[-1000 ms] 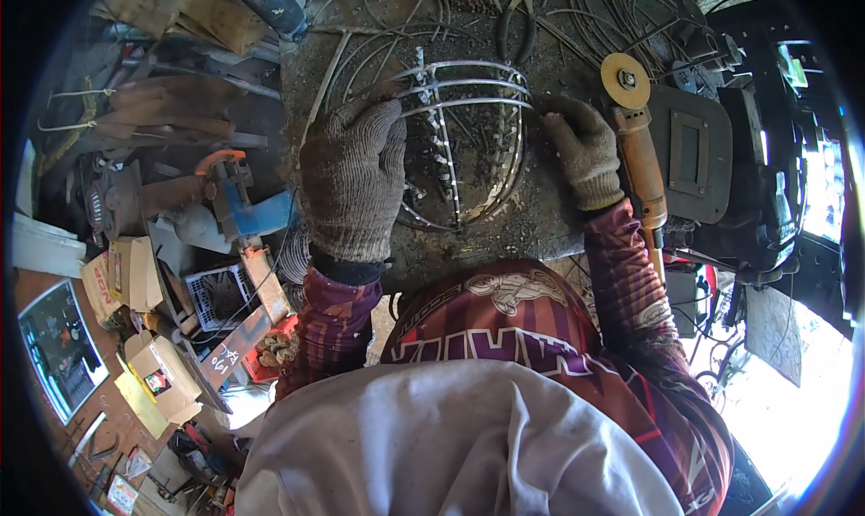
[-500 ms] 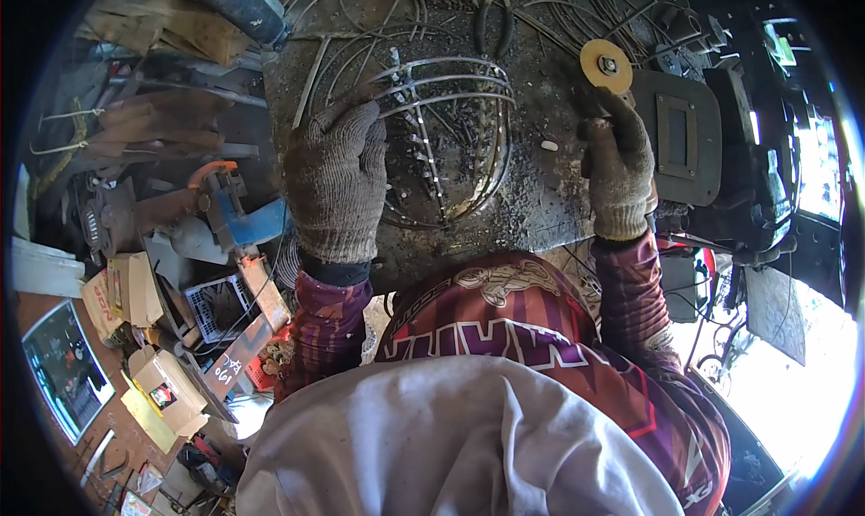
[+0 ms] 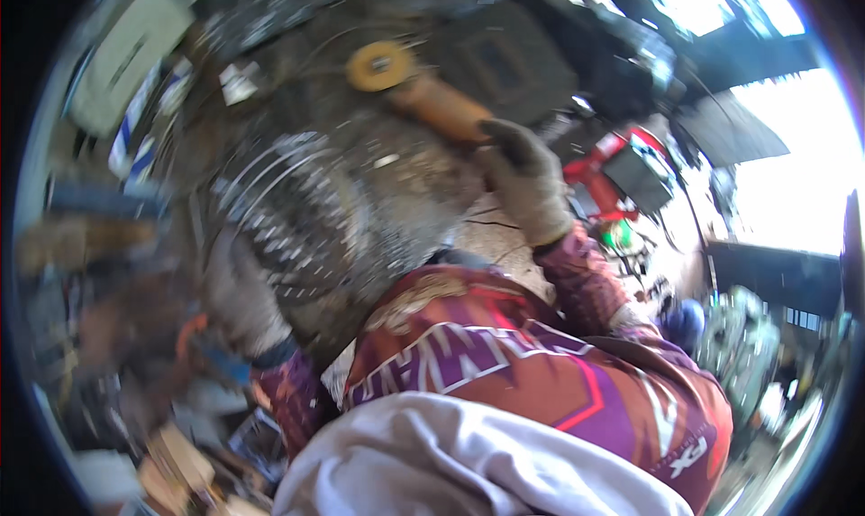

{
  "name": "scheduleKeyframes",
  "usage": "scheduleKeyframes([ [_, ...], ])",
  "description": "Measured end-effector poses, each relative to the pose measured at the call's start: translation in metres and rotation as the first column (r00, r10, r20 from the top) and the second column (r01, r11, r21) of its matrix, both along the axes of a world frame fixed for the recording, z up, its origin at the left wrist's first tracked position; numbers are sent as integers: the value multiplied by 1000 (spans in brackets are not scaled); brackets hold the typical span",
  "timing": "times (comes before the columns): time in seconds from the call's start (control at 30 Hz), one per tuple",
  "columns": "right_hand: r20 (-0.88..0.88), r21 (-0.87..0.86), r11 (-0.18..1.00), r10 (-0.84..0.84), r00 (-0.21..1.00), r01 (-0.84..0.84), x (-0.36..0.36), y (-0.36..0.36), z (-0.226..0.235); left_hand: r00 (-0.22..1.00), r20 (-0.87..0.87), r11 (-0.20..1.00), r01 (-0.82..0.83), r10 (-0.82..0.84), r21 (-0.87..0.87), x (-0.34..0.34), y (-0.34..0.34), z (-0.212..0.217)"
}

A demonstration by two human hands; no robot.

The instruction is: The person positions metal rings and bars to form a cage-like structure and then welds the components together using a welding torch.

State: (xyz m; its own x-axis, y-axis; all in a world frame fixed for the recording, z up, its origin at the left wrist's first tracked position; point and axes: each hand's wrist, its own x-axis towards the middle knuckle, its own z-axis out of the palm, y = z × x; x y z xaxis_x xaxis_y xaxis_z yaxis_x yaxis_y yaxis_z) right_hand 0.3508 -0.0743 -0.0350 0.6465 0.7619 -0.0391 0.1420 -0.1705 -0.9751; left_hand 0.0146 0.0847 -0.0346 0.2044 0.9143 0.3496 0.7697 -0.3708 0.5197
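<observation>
So the orange grinder (image 3: 441,106) is lying on the desk (image 3: 423,169), and my right hand (image 3: 530,187) is at its tail end, can't tell if the fingers are actually closed on it. Bent-wire frame (image 3: 284,214) sits left of the grinder, closer to me. Left hand (image 3: 241,295), farther left of the grinder beside that frame, is too blurry to tell fingers or grip.

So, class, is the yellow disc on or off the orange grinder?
On: the yellow disc sits at the head of the orange grinder, a grey hub at its centre. Whether it spins, I cannot tell.
</observation>
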Motion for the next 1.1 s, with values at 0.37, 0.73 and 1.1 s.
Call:
scheduleKeyframes([
  [0.37,34,415,732,-606,795,540,94,-82,-13,989,-150,998,8,0,57,0,10,-17],
  [0.73,-91,226,894,-375,923,386,383,-172,-108,999,-33,996,-37,40,78,2,9,-4],
  [1.1,-669,414,880,119,733,235,428,-152,-117,994,-78,980,-59,75,191,0,-1,-8],
])
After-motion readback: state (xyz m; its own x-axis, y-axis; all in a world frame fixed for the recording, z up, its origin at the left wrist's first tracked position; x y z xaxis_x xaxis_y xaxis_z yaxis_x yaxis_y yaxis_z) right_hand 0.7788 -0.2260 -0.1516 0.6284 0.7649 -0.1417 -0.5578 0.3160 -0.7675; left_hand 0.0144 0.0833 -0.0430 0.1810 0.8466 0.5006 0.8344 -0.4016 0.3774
